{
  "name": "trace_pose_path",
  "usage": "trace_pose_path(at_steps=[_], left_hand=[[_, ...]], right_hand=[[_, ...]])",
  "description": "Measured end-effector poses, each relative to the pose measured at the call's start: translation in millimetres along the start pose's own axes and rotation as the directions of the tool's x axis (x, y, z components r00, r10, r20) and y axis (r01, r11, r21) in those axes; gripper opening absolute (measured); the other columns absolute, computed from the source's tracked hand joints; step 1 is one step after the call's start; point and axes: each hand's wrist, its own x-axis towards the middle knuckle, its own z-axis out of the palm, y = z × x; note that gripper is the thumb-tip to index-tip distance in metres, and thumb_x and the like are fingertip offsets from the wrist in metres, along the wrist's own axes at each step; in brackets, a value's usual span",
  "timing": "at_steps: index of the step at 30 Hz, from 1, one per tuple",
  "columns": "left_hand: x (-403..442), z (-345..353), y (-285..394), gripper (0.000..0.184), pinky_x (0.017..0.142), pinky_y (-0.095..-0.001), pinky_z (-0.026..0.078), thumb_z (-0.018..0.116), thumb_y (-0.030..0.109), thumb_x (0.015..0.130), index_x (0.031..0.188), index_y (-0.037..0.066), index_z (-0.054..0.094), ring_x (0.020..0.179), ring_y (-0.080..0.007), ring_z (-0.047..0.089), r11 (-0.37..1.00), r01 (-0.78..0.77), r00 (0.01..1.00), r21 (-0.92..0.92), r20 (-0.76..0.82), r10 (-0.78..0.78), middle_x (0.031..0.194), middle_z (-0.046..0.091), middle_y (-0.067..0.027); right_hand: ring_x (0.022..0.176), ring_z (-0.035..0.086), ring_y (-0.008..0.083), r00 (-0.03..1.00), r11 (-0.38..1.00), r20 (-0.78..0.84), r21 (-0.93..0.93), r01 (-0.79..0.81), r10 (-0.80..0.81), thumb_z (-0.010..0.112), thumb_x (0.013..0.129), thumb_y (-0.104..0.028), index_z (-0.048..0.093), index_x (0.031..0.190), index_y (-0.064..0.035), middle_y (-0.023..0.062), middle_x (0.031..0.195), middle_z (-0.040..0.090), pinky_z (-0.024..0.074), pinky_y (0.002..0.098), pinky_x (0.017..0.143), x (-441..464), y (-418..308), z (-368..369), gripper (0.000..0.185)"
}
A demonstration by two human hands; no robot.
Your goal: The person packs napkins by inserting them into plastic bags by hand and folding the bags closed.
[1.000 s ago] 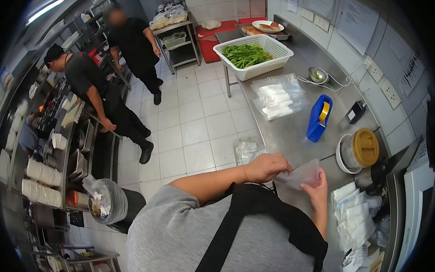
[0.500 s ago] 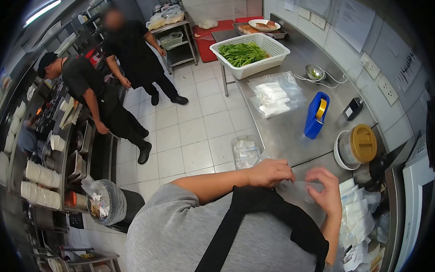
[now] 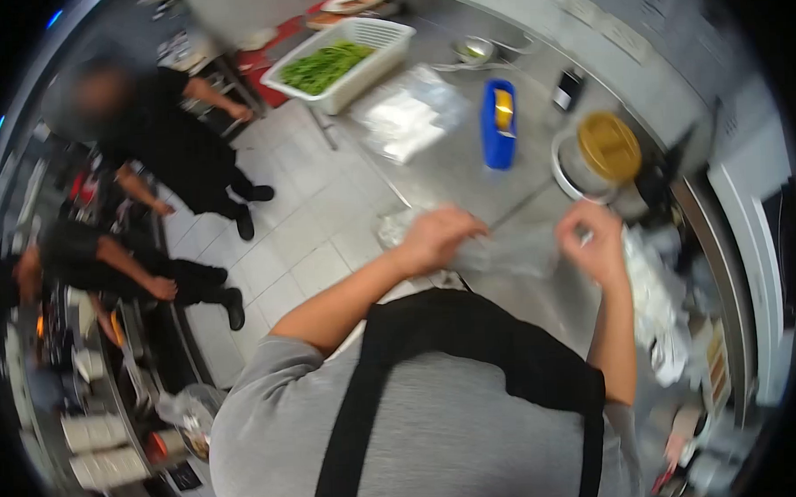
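Note:
A thin clear plastic bag (image 3: 523, 251) stretches between my two hands above the steel counter. My left hand (image 3: 441, 238) pinches its left end, fingers bent together. At the other end my right hand (image 3: 594, 240) curls with thumb and forefinger meeting by the bag's edge. Beyond them stands a blue tape dispenser (image 3: 499, 140) with a yellow roll. A clear bag of white packets (image 3: 407, 117) lies to its left. More white wrapped packets (image 3: 654, 305) are piled right of my right hand.
A white basket of green vegetables (image 3: 343, 66) stands at the far left of the counter (image 3: 453, 190). A tub with a gold lid (image 3: 609, 147) sits at the right by a small black device (image 3: 568, 90). Two people in black (image 3: 180, 151) stand at the left.
My hands have moved apart with the plastic between them. The view has turned, shifting the counter items left and up. The standing co-worker appears nearer.

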Motion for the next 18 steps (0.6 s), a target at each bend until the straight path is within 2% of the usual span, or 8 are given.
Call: trace_pose_path(at_steps=[3, 5, 8, 12, 14, 15, 17, 18], left_hand=[[4.4, -14.8, -3.2, 0.023, 0.072, -0.0342, 0.047, 0.054, -0.008, 0.079, 0.095, 0.006, 0.062, 0.076, -0.0256, 0.059, 0.988, 0.146, 0.988, -0.057, -0.039, -0.149, 0.085, 0.065, -0.0065], [10.3, -25.3, -5.0, 0.026, 0.069, -0.0356, 0.047, 0.053, -0.009, 0.076, 0.095, 0.007, 0.063, 0.078, -0.0266, 0.06, 0.991, 0.133, 0.991, 0.004, -0.021, -0.133, 0.084, 0.064, -0.0086], [17.8, -30.3, -5.9, 0.019, 0.071, -0.0349, 0.045, 0.054, -0.007, 0.081, 0.094, 0.006, 0.061, 0.077, -0.0258, 0.058, 0.992, 0.124, 0.992, 0.002, 0.001, -0.124, 0.084, 0.064, -0.007], [25.3, -33.2, -11.4, 0.016, 0.072, -0.0342, 0.045, 0.054, -0.006, 0.083, 0.094, 0.005, 0.061, 0.077, -0.0255, 0.059, 0.997, 0.074, 0.995, 0.002, 0.071, -0.074, 0.084, 0.064, -0.0077], [25.4, -33.6, -12.7, 0.015, 0.073, -0.0329, 0.046, 0.054, -0.006, 0.084, 0.094, 0.004, 0.06, 0.078, -0.0239, 0.059, 0.997, 0.076, 0.994, -0.026, 0.075, -0.074, 0.085, 0.064, -0.008], [24.6, -34.4, -14.3, 0.015, 0.074, -0.0318, 0.046, 0.053, -0.006, 0.085, 0.094, 0.003, 0.06, 0.078, -0.0223, 0.059, 0.994, 0.099, 0.993, -0.049, 0.062, -0.095, 0.086, 0.064, -0.008], [20.1, -36.3, -18.9, 0.013, 0.076, -0.0295, 0.046, 0.052, -0.006, 0.088, 0.095, 0.002, 0.059, 0.08, -0.0188, 0.059, 0.971, 0.19, 0.982, -0.146, 0.037, -0.187, 0.087, 0.063, -0.0076], [15.2, -36.1, -23.0, 0.012, 0.076, -0.0284, 0.046, 0.051, -0.005, 0.09, 0.095, 0.002, 0.059, 0.08, -0.0168, 0.059, 0.941, 0.255, 0.966, -0.22, 0.028, -0.255, 0.088, 0.062, -0.0072]], right_hand=[[0.076, 0.056, 0.0096, 0.911, 0.958, -0.311, 0.173, -0.228, 0.273, 0.062, 0.072, 0.007, 0.058, 0.076, 0.0002, 0.002, 0.08, 0.056, 0.0449, 0.0222, 0.068, -19.9, 23.4, -47.5, 0.009], [0.081, 0.059, 0.0124, 0.915, 0.973, -0.341, 0.151, -0.174, 0.217, 0.065, 0.072, 0.004, 0.061, 0.082, 0.0003, 0.0042, 0.084, 0.059, 0.047, 0.0252, 0.074, -20.2, 10.9, -53.3, 0.012], [0.099, 0.061, 0.0234, 0.974, 0.987, -0.224, -0.15, -0.065, 0.03, 0.072, 0.067, -0.002, 0.065, 0.095, -0.0034, 0.0088, 0.105, 0.064, 0.0455, 0.0308, 0.088, 1.2, -26.2, -35.1, 0.029], [0.104, 0.06, 0.0221, 0.974, 0.904, -0.114, -0.406, 0.136, -0.198, 0.074, 0.067, -0.005, 0.063, 0.103, -0.0051, 0.008, 0.106, 0.064, 0.0453, 0.0305, 0.089, 36.7, -44.4, 8.8, 0.038], [0.108, 0.058, 0.0207, 1.0, 0.971, 0.007, -0.238, -0.01, 0.012, 0.074, 0.067, -0.005, 0.061, 0.107, -0.007, 0.0065, 0.111, 0.063, 0.0452, 0.031, 0.09, 45.6, -19.0, 14.2, 0.042], [0.111, 0.056, 0.0201, 0.963, 0.97, 0.114, -0.019, -0.242, 0.242, 0.074, 0.067, -0.005, 0.061, 0.108, -0.0082, 0.0056, 0.114, 0.062, 0.0449, 0.0313, 0.091, 45.1, 10.2, 9.4, 0.044], [0.113, 0.055, 0.0191, 0.895, 0.827, 0.146, 0.343, -0.446, 0.422, 0.074, 0.068, -0.004, 0.059, 0.111, -0.0092, 0.0042, 0.118, 0.06, 0.0452, 0.0312, 0.09, 24.8, 58.9, -4.8, 0.046], [0.112, 0.055, 0.0186, 0.903, 0.776, 0.026, 0.5, -0.384, 0.43, 0.073, 0.069, -0.003, 0.058, 0.112, -0.009, 0.0039, 0.118, 0.06, 0.0457, 0.0308, 0.089, 9.8, 81.6, -16.9, 0.046]])
